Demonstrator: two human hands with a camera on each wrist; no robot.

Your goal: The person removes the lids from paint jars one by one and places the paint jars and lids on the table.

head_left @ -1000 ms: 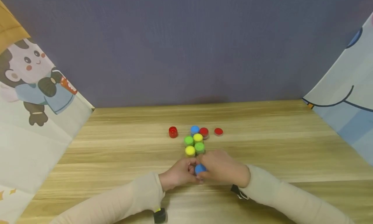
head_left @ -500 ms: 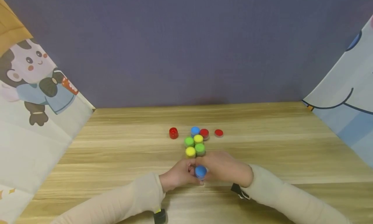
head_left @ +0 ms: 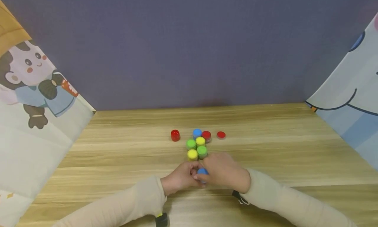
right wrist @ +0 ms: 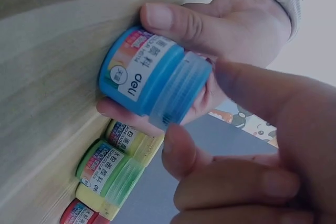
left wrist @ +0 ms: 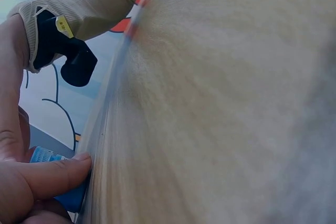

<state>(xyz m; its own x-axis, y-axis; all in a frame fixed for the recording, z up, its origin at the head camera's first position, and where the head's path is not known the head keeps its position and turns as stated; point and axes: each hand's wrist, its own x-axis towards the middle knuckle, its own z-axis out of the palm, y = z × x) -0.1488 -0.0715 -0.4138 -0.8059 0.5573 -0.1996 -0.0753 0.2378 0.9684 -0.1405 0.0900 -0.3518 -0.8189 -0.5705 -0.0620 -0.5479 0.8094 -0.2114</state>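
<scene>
A blue paint jar [right wrist: 139, 72] with a ribbed, translucent-edged lid [right wrist: 181, 90] is between both hands, close to the tabletop. My left hand [head_left: 181, 177] grips the jar's body, its thumb [right wrist: 163, 18] along the label side. At the lid is my right hand [head_left: 224, 173], its thumb and curled index finger on opposite edges of the rim in the right wrist view. The left wrist view shows part of the jar [left wrist: 73, 198] behind my left thumb. Just beyond the hands stand a yellow jar [head_left: 192, 154] and a green jar [head_left: 202, 151], both lidded.
Farther back are another green jar [head_left: 191, 144], another yellow jar [head_left: 200, 141], a blue jar [head_left: 197, 133] and a red jar [head_left: 206, 135]. An uncovered red jar [head_left: 175, 135] stands left of them, a loose red lid [head_left: 221, 135] right. A dark panel [head_left: 189, 50] rises behind the table.
Half a second ago my right fingers were drawn back, baring the blue lid; now the right thumb lies across it again. The left hand keeps its hold in place.
</scene>
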